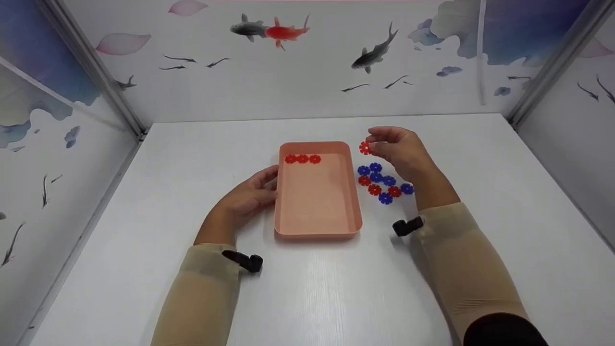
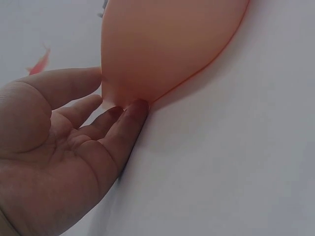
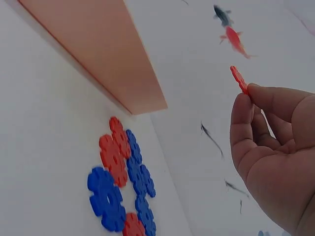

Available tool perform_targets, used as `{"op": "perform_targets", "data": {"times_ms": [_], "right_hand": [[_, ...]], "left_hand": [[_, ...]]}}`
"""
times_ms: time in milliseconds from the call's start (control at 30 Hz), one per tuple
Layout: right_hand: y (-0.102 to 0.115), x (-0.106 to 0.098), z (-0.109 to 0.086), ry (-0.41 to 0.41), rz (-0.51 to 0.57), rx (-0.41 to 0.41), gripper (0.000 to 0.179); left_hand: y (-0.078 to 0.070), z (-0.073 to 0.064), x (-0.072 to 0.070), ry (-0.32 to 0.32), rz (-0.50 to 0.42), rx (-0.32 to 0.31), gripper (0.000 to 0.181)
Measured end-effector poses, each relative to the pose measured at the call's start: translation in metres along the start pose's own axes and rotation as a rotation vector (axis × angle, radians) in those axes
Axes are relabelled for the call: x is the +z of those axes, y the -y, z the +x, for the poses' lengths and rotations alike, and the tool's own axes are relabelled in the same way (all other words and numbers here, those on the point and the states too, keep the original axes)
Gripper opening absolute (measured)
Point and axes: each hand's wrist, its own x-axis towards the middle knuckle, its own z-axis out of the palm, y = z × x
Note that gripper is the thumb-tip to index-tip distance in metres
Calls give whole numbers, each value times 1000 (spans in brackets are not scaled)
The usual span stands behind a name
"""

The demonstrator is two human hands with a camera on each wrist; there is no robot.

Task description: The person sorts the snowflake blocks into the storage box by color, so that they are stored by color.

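Note:
A pink rectangular tray (image 1: 317,206) lies on the white table, with three red snowflake discs (image 1: 302,159) in a row inside its far end. My left hand (image 1: 252,194) touches the tray's left side; in the left wrist view its fingertips (image 2: 135,110) rest against the tray wall (image 2: 162,49), fingers fairly straight. Between thumb and finger my right hand (image 1: 401,149) pinches a red snowflake disc (image 1: 365,147), raised beyond the tray's far right corner. The right wrist view shows that disc (image 3: 238,78) nearly edge-on.
To the tray's right lies a loose group of blue discs (image 1: 385,198) and red discs (image 1: 375,190). White panels (image 1: 312,91) printed with fish stand behind and at both sides of the table (image 1: 307,288). A black wrist camera mount (image 1: 245,261) projects from the left sleeve.

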Motion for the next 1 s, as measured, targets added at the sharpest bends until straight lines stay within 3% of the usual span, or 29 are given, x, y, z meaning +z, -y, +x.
{"op": "perform_targets", "data": {"times_ms": [333,700,1000], "right_hand": [[24,52,4,65,98,-56,33],[20,80,41,45,112,61,30],[10,101,55,0,-88,53,24]], "left_hand": [[1,3,0,21,-25,17,88],[1,3,-2,26,-5,14,88],[2,3,-2,6,4,4,88]]}}
